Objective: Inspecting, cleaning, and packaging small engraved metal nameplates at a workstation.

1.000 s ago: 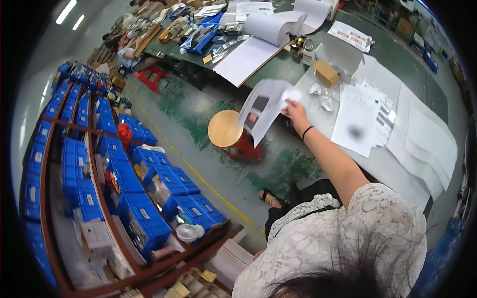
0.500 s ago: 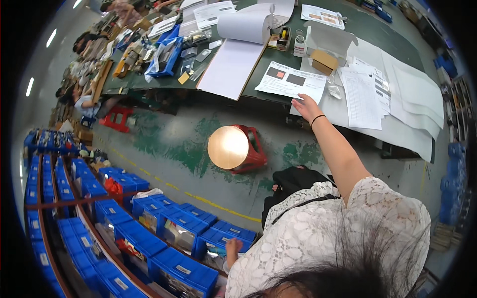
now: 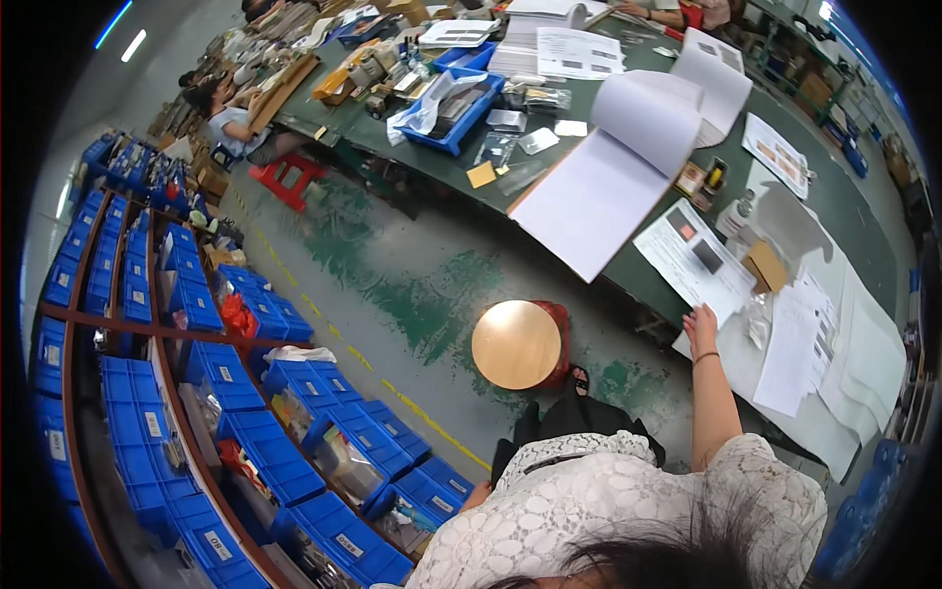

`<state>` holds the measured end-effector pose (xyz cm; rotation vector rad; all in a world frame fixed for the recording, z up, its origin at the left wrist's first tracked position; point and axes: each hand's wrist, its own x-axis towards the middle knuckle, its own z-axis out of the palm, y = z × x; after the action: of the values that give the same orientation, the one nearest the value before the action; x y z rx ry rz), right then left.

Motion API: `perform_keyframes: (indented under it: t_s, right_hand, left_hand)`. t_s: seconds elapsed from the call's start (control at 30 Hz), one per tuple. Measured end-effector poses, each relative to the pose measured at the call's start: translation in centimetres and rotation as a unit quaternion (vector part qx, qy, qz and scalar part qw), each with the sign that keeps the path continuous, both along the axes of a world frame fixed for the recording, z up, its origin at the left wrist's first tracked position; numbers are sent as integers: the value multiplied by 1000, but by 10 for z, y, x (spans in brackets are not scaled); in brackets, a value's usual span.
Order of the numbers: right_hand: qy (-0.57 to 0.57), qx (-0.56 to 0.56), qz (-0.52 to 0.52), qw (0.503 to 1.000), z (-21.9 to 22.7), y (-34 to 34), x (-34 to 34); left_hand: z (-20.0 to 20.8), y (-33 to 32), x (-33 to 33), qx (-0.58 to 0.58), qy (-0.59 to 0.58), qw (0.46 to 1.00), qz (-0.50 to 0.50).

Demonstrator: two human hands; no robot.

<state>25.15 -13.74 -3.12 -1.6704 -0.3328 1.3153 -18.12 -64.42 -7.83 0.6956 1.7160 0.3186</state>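
Right hand point(image 3: 701, 326) partly open, fingers loosely spread, no hold visible; at near edge of printed sheet point(image 3: 695, 257), contact unclear. Left hand point(image 3: 477, 495) mostly hidden; cannot tell its state. Sheet on desk point(image 3: 345, 126), left of brown box point(image 3: 765, 267). Judged step: positioning sheet. Next move calls for aligning it or withdrawing right hand.

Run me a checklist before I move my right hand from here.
1. Printed sheet lying on the table: ok.
2. Right hand at the sheet's near edge: ok.
3. Right hand gripping the sheet: cannot tell.
4. Brown box apart from the right hand: ok.
5. Loose papers neatly squared: not ok, they lie fanned out.
6. Left hand free: cannot tell, mostly hidden.
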Motion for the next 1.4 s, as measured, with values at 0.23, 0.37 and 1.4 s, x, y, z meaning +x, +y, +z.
perform_keyframes:
  t_s: [0.23,0.37,1.4]
  right_hand:
    - [-118,-12,82,989,7,-26,-37]
    - [-179,-42,233,955,29,-41,-120]
    - [-271,16,748,606,77,-103,-590]
  left_hand:
    - [34,79,-86,-54,171,984,1]
    - [8,110,-165,-92,134,983,-81]
    - [106,274,-428,127,-174,971,-104]
